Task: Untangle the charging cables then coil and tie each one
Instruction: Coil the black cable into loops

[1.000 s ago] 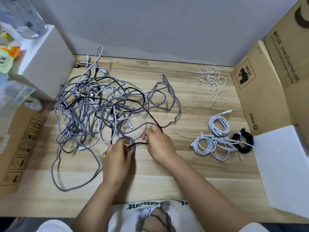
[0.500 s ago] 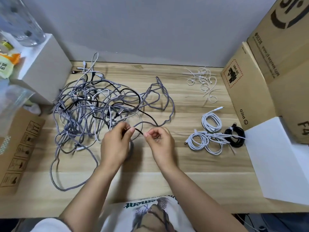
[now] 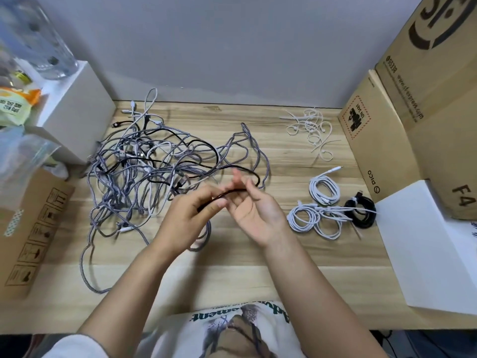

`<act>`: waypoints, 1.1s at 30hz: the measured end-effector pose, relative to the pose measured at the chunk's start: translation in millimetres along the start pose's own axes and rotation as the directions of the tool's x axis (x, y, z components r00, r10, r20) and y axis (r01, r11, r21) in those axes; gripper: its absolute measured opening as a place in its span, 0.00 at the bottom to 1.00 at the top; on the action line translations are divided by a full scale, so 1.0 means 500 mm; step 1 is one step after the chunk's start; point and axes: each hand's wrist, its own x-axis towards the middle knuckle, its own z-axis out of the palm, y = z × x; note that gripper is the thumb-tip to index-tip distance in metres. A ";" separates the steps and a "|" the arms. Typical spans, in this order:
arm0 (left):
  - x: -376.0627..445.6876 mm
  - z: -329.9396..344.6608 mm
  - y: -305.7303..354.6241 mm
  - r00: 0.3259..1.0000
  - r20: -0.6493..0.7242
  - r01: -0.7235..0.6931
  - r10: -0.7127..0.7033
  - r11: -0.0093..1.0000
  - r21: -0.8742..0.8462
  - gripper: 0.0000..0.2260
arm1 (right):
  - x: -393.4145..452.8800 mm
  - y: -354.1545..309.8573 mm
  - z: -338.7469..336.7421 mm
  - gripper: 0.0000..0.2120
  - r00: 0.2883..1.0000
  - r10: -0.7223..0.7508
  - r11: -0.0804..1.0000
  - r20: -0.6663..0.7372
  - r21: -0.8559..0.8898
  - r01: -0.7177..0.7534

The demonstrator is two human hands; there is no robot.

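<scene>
While both the left hand (image 3: pixel 192 215) and right hand (image 3: pixel 254 209) are pinching a black cable (image 3: pixel 233 192), coiling is beginning, needing it freed from the tangle (image 3: pixel 144 171).

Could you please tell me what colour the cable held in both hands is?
The cable is black, seen best in the head view.

Grey-and-white braided tangle (image 3: pixel 124 192), black cable (image 3: pixel 233 191) – white coils (image 3: pixel 324 189), one black coil (image 3: pixel 361 211) – pale wood-grain table (image 3: pixel 232 254)

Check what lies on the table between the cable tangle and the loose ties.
Only bare wood between the tangle and the ties, seen from the head camera.
</scene>
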 end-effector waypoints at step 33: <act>0.071 -0.036 0.009 0.987 0.162 0.022 -0.001 0.992 -0.127 0.24 | -0.017 0.003 0.047 0.08 0.952 -0.275 0.449 0.137 -0.857 0.253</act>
